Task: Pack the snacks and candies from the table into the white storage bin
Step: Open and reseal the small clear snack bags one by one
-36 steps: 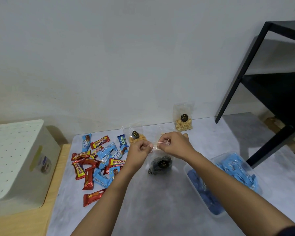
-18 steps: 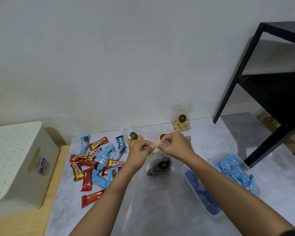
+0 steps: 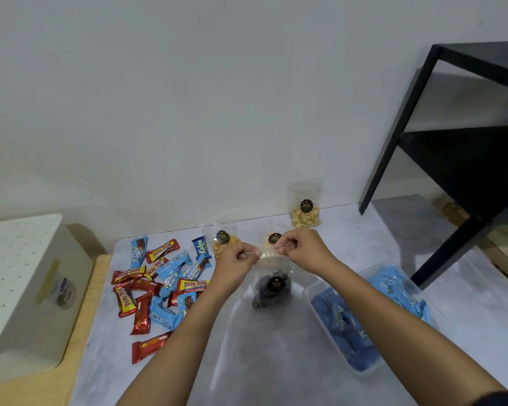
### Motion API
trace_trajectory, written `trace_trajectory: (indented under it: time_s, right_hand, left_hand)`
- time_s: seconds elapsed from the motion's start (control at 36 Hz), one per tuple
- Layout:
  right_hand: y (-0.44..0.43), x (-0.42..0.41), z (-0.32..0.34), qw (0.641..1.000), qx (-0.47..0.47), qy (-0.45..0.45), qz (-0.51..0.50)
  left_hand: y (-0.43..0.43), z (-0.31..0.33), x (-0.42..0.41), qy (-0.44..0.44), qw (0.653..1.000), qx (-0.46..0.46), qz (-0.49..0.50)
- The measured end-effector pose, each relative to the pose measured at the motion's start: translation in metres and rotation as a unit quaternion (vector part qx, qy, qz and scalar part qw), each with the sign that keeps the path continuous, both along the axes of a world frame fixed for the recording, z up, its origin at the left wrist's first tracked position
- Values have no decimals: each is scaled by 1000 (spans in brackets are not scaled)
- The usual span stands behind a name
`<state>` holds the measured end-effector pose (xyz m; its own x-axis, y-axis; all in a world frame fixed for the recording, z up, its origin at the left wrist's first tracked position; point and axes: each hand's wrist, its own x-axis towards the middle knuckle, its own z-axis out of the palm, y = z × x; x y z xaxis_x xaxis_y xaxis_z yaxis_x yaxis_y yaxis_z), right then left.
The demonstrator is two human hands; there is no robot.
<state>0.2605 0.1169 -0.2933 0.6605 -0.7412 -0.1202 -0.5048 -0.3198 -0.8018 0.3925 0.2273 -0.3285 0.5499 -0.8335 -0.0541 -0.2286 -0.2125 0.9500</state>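
Over the middle of the grey counter (image 3: 276, 361), the left hand (image 3: 236, 263) and right hand (image 3: 305, 253) each pinch the top strip of a clear bag of dark cookies (image 3: 272, 288) with curled fingers. Wrapped candy bars (image 3: 165, 282) lie scattered near the counter's left edge. The white storage bin (image 3: 27, 288) sits beyond that edge.
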Motion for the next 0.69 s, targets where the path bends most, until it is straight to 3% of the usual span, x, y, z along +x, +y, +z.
trace_trajectory:
  time_s: [0.17,0.28,0.44,0.69]
  right_hand:
    - [-8,-5,-1,999,31,-12,3]
    - [-14,-9,-4,999,44,-3,2]
    - [-16,-4,-8,1000,16,21,-11]
    - [-15,-1,-5,999,-3,-7,-32]
  left_hand:
    - [-4,-1,2,-41,999,-2,17]
    - [-5,-2,8,-3,1000,-2,17]
    - [-10,0,15,-11,1000,4,-27]
    - [-15,4,14,-36,999,15,20]
